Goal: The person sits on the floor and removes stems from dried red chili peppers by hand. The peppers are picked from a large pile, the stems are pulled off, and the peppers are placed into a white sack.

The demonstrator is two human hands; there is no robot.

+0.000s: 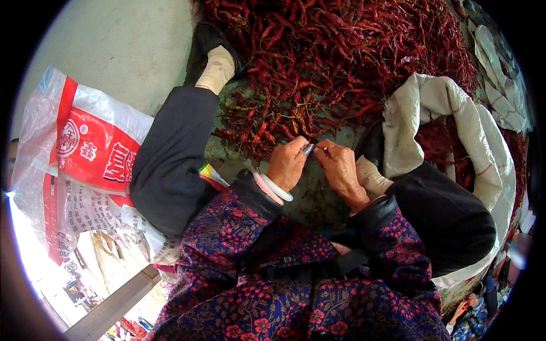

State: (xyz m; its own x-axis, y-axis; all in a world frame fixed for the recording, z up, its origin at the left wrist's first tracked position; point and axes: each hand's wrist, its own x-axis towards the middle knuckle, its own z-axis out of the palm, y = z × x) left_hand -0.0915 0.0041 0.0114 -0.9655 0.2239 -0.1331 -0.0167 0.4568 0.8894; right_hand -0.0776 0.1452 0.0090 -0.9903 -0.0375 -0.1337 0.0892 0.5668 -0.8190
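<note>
My left hand point(288, 163) and my right hand point(340, 171) meet in front of me, fingers closed and tips almost touching. A grey cover point(308, 149) sits on a digit of the left hand, and a white bangle point(277, 188) circles that wrist. Pinched at the right fingertips is a small dark red bit point(326, 152), which looks like part of a dried chili pepper. What the left fingers grip, if anything, is hidden. Just beyond the hands spreads a large heap of dried red chili peppers point(335, 51), with looser ones nearest me.
On my right, a white woven sack point(412, 148) with a rolled rim holds more red chilies. A red and white printed plastic sack point(94, 153) lies at my left, beside my bent leg point(173, 153). A wooden bar point(116, 304) shows at lower left. Another person point(478, 312) appears at lower right.
</note>
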